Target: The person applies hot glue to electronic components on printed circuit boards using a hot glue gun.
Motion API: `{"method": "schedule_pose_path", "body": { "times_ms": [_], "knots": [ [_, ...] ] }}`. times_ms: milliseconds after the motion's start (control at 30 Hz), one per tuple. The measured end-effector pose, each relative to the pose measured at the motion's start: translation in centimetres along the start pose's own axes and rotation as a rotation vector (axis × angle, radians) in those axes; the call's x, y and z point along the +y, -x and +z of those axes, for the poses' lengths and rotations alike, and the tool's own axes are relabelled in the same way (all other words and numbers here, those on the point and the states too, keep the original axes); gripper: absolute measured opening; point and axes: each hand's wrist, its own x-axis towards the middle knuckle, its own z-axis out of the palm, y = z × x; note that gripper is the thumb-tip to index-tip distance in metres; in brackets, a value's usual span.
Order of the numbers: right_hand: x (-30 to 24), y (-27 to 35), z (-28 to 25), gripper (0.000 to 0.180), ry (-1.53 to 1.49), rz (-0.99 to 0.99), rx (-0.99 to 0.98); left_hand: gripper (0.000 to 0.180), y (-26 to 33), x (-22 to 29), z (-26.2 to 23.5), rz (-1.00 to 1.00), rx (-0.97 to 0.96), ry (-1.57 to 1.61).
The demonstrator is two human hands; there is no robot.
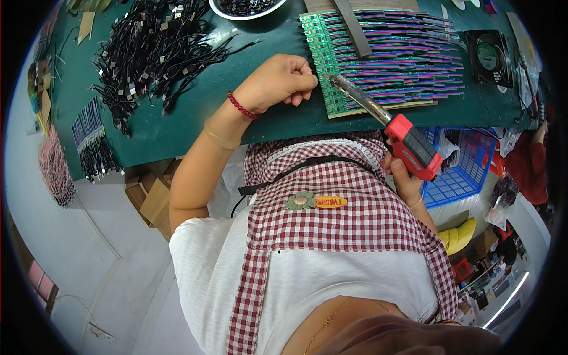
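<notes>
My right hand (pixel 404 177) is wrapped round the handle of a red and black soldering gun (pixel 408 142). Its metal barrel slants up to the left, and the tip is over the left part of a green circuit board panel (pixel 331 106). Rows of thin multicoloured wires (pixel 408 65) run rightward from this panel. A grey flat bar (pixel 353 29) lies across the wires. Beside the panel's left edge, my left hand (pixel 287 80) is closed with fingertips pinched together; whatever is between them is hidden.
A heap of black cables (pixel 151 53) covers the table's left part, with a white bowl (pixel 245 13) of small black parts behind. A wire bundle (pixel 94 142) hangs over the front left edge. At right are a black fan (pixel 488 57) and, lower, a blue crate (pixel 455 188).
</notes>
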Motion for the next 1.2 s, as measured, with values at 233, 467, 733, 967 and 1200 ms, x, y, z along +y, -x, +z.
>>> {"method": "schedule_pose_path", "body": {
  "times_ms": [233, 467, 733, 967, 1200],
  "knots": [
    [0.4, 0.0, 0.1, 0.031, 0.027, 0.027, 0.006, 0.016, 0.0, -0.1, 0.1, 0.018, 0.001, 0.027],
    [0.8, 0.5, 0.0, 0.031, 0.051, 0.007, 0.002, 0.017, 0.0, -0.2, 0.2, 0.01, 0.018, 0.034],
    [-0.5, 0.3, 0.5, 0.043, -0.072, -0.008, 0.055, 0.017, 0.0, -0.1, 0.3, 0.012, 0.022, 0.019],
    [0.0, -0.1, 0.3, 0.042, -0.031, 0.041, 0.022, 0.017, 0.1, -0.1, 0.3, 0.0, 0.032, 0.01],
    [0.0, 0.1, 0.2, 0.041, -0.002, -0.003, 0.02, 0.01, 0.2, 0.3, 0.3, -0.009, 0.035, 0.027]
  ]
}}
